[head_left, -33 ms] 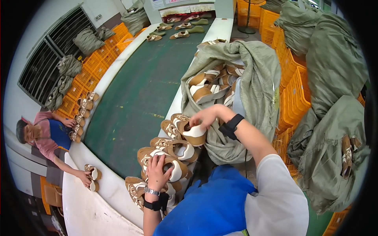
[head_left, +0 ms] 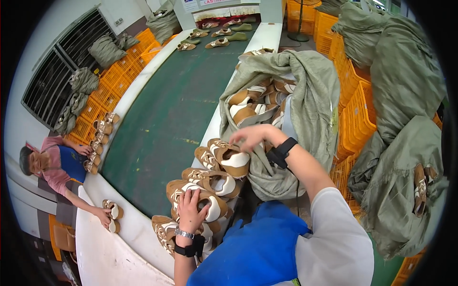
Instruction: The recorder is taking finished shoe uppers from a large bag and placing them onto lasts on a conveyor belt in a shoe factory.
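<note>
A row of brown-and-white sneakers stands along the white ledge before me. My left hand (head_left: 192, 212) grips one sneaker (head_left: 217, 206), fingers over its laced front and thumb at the opening. Beyond it is another sneaker (head_left: 218, 183) with a light lining. My right hand (head_left: 249, 138) hangs just above the farthest pair, nearest the heel of a sneaker (head_left: 236, 164); it holds nothing, and its fingers are loosely bent and apart. Right beside that hand, a grey-green cloth sack (head_left: 310, 95) gapes wide, with several like sneakers (head_left: 245, 112) inside.
A green conveyor belt (head_left: 157, 128) carries shoes and green lasts (head_left: 237, 36) at its far end. Across it, a co-worker (head_left: 59, 157) touches a pair of shoes (head_left: 113, 214); more shoes line that ledge. Orange crates (head_left: 357, 119) and stuffed sacks (head_left: 405, 71) crowd the right.
My right hand has come up off the heel of the far sneaker and shifted slightly away, its fingers loosening. My left hand stays on its sneaker.
</note>
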The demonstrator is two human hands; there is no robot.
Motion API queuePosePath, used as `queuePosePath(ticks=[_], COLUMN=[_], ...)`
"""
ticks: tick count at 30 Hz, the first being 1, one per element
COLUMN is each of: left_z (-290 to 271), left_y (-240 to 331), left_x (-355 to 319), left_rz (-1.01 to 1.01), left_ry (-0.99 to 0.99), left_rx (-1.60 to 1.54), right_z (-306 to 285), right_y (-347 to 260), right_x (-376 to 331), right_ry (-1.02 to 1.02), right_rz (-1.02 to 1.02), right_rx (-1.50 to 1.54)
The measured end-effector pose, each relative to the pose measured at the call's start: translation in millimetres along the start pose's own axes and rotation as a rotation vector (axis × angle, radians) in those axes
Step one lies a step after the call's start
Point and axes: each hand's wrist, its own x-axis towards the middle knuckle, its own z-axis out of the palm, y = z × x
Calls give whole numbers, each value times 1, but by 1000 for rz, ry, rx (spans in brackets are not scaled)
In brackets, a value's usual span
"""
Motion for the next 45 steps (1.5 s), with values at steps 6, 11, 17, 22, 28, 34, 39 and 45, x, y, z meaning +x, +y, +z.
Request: queuePosePath(ticks=[6, 11, 17, 22, 28, 34, 39, 45], left_z=[-7, -24, -41, -39, -48, -77, -78, -76], left_y=[11, 28, 61, 81, 75, 51, 47, 35], left_x=[0, 7, 10, 24, 29, -19, -50, -68], left_rz=[-41, -6, 115, 9, -238, -272, -352, -392], left_ry=[5, 20, 136, -44, 69, 385, 553, 663], left_rx=[-12, -84, -307, -1028, -1550, -1640, -1512, -1476], right_z=[-3, 35, 75, 130, 128, 16, 22, 81], right_y=[8, 16, -11, -93, -122, 33, 38, 8], right_x=[11, 7, -59, -109, -101, 2, 31, -49], right_ry=[993, 660, 1087, 1012, 630, 1530, 1171, 697], right_rz=[42, 446, 225, -137, -522, 153, 275, -561], right_rx=[-756, -535, -303, -422, -114, -252, 1101, 1613])
